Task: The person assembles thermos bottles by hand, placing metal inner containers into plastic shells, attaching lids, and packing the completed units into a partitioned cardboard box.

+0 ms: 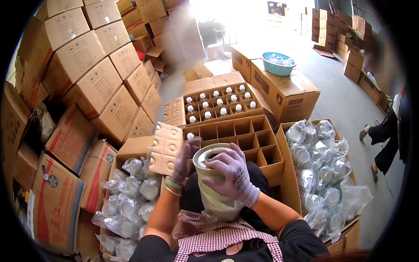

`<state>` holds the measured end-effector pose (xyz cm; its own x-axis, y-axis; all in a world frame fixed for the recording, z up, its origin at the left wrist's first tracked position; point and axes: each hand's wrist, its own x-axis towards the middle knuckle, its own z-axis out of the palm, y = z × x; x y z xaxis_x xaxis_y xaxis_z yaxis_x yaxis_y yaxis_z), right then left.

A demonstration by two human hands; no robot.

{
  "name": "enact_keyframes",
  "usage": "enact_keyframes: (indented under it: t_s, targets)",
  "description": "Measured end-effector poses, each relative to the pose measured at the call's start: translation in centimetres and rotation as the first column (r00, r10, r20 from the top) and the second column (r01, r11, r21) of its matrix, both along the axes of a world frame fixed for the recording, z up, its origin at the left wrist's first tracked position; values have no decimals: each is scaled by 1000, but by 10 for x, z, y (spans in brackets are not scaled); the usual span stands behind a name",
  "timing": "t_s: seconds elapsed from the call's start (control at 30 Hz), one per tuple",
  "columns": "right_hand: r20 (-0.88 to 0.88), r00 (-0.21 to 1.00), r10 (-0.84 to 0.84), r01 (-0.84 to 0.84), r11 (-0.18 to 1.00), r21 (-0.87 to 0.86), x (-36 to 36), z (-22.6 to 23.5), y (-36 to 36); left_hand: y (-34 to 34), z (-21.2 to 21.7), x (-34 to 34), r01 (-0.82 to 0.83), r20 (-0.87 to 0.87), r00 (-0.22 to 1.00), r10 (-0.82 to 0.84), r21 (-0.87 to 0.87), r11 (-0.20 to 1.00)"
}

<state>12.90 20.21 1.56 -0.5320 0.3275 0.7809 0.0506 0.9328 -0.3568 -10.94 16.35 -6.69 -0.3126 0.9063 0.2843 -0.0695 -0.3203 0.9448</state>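
Note:
A pale green cylinder [204, 168] with a pale rim and a round opening on top stands upright between my legs. Clear plastic wraps its lower part. My right hand [235, 174], in a light purple glove, is closed on its upper side, fingers curled over the rim. My left hand [185, 160], gloved too, is just left of the cylinder, its fingers smeared by motion; whether it touches the cylinder I cannot tell. Beside that hand stands a moulded cardboard sheet [166, 148]. Just ahead is an open divided carton [235, 126] with a white-capped bottle at its left end.
Behind it, another divided carton [218, 102] holds several white-capped bottles. Cartons of plastic-wrapped clear items stand at left [131, 192] and right [321, 170]. A blue basin [278, 65] sits on a closed carton. Stacked boxes [96, 65] rise at left; a person [386, 131] is at right.

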Motion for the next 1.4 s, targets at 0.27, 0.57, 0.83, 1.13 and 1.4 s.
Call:
enact_keyframes:
  t_s: [0.27, 0.57, 0.83, 1.13, 1.4]
  targets:
    - [449, 837, -312, 516, 722, -460, -47, -146, 137, -52, 75, 167, 417, -960, 278, 27, 146, 897]
    - [-143, 950, 279, -276, 960, 40, 38, -32, 24, -46, 48, 69, -153, -191, 962, 197, 224, 962]
    - [-642, 668, 377, -744, 307, -593, 33, -77, 85, -102, 38, 70, -77, -691, 334, 641, 658, 749]
    - [-585, 753, 302, -647, 177, -742, -68, -10, 105, -22, 67, -6, 119, -195, 972, -128, -58, 991]
    - [-81, 983, 164, -181, 932, -313, -99, -89, 106, -9, -8, 14, -57, 217, 974, 65, -43, 997]
